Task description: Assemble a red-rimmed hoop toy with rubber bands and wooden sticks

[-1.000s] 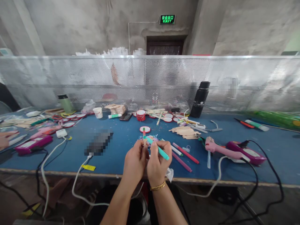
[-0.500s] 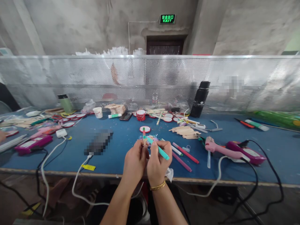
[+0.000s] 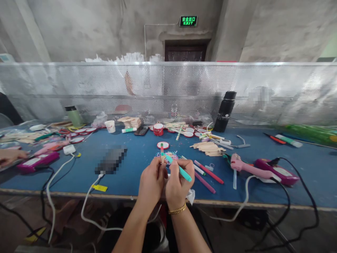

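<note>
My left hand [image 3: 152, 178] pinches a small wooden craft stick [image 3: 162, 154] that stands upright, its upper part coloured in green, red and teal bands. A teal felt-tip marker [image 3: 184, 173] is gripped in my right hand [image 3: 179, 182], its tip touching or very near the stick's side. Behind the hands lies a pile of thin coloured strands [image 3: 172, 154], partly hidden by them. A white disc with a red rim [image 3: 163, 145] sits just beyond. Right of my right hand lie a red marker [image 3: 209, 172] and a pink marker [image 3: 204, 182].
Loose craft sticks [image 3: 209, 148] lie right of centre. A pink glue gun [image 3: 250, 168] with a cord is at the right, and a black bottle [image 3: 225, 111] stands behind. A blurred dark device [image 3: 112, 160] lies left. Another person's hand [image 3: 12, 157] is at the far left.
My right hand and the teal marker have shifted slightly to the right. The other person's hand has come further into view at the far left.
</note>
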Demonstrator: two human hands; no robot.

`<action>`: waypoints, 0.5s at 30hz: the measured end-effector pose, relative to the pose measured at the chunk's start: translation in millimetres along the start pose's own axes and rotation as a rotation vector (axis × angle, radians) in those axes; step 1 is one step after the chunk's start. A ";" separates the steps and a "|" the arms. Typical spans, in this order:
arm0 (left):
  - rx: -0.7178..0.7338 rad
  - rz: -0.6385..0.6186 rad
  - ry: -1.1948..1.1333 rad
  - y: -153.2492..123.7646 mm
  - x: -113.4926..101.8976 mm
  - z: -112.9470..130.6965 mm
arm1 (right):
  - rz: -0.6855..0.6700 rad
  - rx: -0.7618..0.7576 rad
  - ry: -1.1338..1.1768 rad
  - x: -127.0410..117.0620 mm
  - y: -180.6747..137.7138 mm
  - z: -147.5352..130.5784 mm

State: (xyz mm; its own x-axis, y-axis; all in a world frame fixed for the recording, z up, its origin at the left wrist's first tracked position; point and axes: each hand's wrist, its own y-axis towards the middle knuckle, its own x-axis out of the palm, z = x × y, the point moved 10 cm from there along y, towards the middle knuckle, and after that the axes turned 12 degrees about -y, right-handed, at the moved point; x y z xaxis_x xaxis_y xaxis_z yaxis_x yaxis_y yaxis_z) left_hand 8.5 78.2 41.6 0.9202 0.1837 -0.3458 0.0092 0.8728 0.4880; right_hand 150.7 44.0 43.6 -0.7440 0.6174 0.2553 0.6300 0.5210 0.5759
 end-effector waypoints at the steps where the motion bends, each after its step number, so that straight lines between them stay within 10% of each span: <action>1: 0.001 0.000 -0.002 0.0 0.2 -0.5 | -0.007 0.000 0.002 0.4 -0.2 0.4; 15: 0.008 0.007 0.016 -1.0 -0.9 2.4 | -0.054 0.024 0.002 5.4 -0.9 2.9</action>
State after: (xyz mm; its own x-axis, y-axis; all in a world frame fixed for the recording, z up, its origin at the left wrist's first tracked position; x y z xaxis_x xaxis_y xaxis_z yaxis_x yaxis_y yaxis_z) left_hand 8.7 76.1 43.4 0.9138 0.1967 -0.3553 0.0061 0.8681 0.4964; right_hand 146.7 48.5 42.3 -0.7776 0.5869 0.2256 0.5938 0.5675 0.5703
